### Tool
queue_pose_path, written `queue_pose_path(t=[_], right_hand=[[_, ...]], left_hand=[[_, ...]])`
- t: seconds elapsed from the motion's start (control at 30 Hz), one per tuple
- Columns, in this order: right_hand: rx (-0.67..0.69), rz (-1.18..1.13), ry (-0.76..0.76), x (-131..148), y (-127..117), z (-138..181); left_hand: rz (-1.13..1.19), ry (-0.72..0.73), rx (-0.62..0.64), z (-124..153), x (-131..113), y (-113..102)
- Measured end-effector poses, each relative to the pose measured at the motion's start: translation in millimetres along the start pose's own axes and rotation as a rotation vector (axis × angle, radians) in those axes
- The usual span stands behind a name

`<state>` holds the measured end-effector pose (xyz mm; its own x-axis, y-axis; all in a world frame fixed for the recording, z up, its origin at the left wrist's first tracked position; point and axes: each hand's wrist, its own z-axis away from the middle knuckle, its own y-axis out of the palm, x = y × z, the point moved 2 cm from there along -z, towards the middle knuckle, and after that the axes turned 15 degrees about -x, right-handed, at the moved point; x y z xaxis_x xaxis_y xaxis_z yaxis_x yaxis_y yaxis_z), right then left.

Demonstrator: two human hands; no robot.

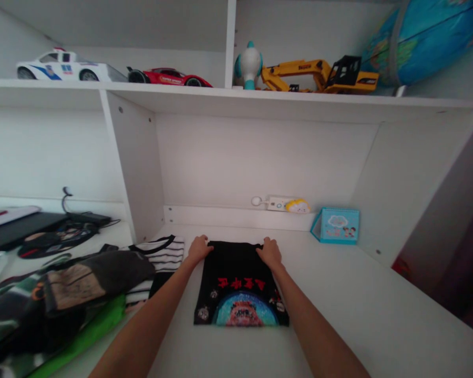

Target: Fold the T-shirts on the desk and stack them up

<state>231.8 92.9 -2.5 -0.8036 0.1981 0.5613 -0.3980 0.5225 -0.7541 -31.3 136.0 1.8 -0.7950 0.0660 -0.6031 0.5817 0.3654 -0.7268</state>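
Note:
A black T-shirt (240,265), folded into a rough rectangle, lies flat on the white desk. Red characters and a round blue print with a reddish figure show on its near half. My left hand (199,249) pinches the shirt's far left corner, thumb on the cloth. At the far right corner, my right hand (271,253) grips the fabric the same way. Left of my left forearm is a pile of clothes, with a black-and-white striped shirt (167,253), a grey and brown piece (98,281) and a bright green cloth (90,331).
A blue desk calendar (339,226) stands at the back right, near a white power strip (278,203). Cables and a dark flat device (27,228) lie at the left. On the shelf above are toy cars (167,77), a yellow toy excavator (319,76) and a globe (433,42).

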Motion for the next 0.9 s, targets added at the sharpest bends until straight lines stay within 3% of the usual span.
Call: queue_pose_path(t=[0.13,0.23,0.43,0.57,0.63,0.77,0.83,0.9], right_hand=[[0.068,0.001,-0.024,-1.3,-10.0,0.6],[0.062,-0.077,-0.098,11.4,-39.0,-11.6],[-0.208,-0.347,-0.335,59.7,-161.4,-28.3],[-0.410,-0.487,-0.603,76.4,-226.4,26.3],[-0.293,-0.441,-0.715,76.0,-238.6,65.5],[0.297,-0.336,-0.734,58.4,-238.0,118.0],[0.409,-0.310,-0.671,43.7,-230.6,118.3],[0.388,-0.282,-0.635,26.2,-213.7,104.3]], left_hand=[[0.010,0.035,0.072,1.4,-6.0,-4.1],[0.105,0.085,0.130,-3.0,-23.7,-22.5],[0.514,0.308,0.053,-19.5,-89.4,-114.8],[0.718,0.504,0.129,-5.6,-107.7,-159.6],[0.598,0.573,0.263,8.2,-99.5,-162.7],[0.082,0.663,0.478,35.8,-65.6,-150.9],[-0.126,0.642,0.455,49.3,-57.2,-144.5],[-0.187,0.649,0.407,69.5,-64.1,-136.9]])
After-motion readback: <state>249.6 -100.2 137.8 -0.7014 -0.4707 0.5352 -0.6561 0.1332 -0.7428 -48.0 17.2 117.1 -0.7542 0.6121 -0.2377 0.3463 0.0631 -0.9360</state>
